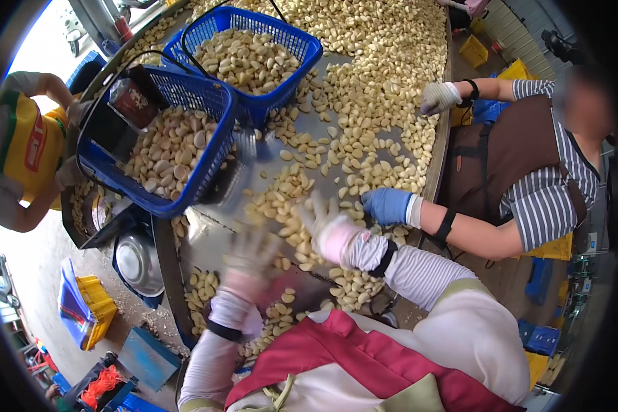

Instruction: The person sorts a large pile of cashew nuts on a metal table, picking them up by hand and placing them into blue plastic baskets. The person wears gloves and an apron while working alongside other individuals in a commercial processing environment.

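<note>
Peeled garlic cloves (288, 226) lie spread on the metal table (211, 242) before me. My left hand (250, 252), in a pale glove, is blurred over bare metal left of these cloves, its fingers apart. No object shows in it. My right hand (327, 226), gloved as well, reaches over the cloves with fingers spread and seems to touch them; what lies under its palm is hidden. Smaller groups of cloves lie near the table's front edge, some at left (201, 288) and others below my right wrist (358, 286).
Two blue plastic baskets of cloves, a nearer one (185, 201) and a farther one (288, 85), stand at the left and back. A large clove heap (381, 46) covers the far side. A co-worker's blue-gloved hand (389, 206) is close to my right hand. Another person (26, 149) stands at left.
</note>
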A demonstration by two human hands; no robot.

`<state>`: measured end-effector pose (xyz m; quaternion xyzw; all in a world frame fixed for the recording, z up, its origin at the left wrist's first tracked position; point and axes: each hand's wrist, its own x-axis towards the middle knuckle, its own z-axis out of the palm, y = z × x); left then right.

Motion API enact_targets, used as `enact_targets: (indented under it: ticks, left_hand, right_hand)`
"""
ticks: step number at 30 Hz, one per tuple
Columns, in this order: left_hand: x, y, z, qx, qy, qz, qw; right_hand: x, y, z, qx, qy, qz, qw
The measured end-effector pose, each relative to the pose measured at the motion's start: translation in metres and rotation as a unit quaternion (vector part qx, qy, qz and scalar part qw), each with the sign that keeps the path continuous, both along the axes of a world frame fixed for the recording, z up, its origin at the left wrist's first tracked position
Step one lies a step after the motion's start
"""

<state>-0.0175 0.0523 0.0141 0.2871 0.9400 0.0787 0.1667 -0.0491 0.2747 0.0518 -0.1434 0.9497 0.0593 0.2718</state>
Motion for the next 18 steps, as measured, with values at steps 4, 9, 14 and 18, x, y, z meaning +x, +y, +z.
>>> enact_targets:
  ticks: [4, 9, 14, 18]
  left_hand:
    - [-0.004, -0.07, -0.034, 0.064, 0.148, 0.167, 0.973]
    - [-0.003, -0.071, -0.032, 0.044, 0.154, 0.17, 0.972]
    - [0.0, -0.071, -0.036, 0.041, 0.158, 0.181, 0.97]
    - [-0.001, -0.069, -0.036, 0.042, 0.16, 0.188, 0.968]
  right_hand:
    - [-0.022, 0.019, -0.039, -0.31, -0.063, 0.033, 0.948]
    - [-0.091, 0.01, -0.04, -0.069, 0.153, -0.095, 0.981]
    - [-0.096, 0.036, -0.068, -0.301, 0.117, -0.047, 0.945]
    - [-0.046, 0.034, -0.028, -0.241, 0.093, -0.071, 0.963]
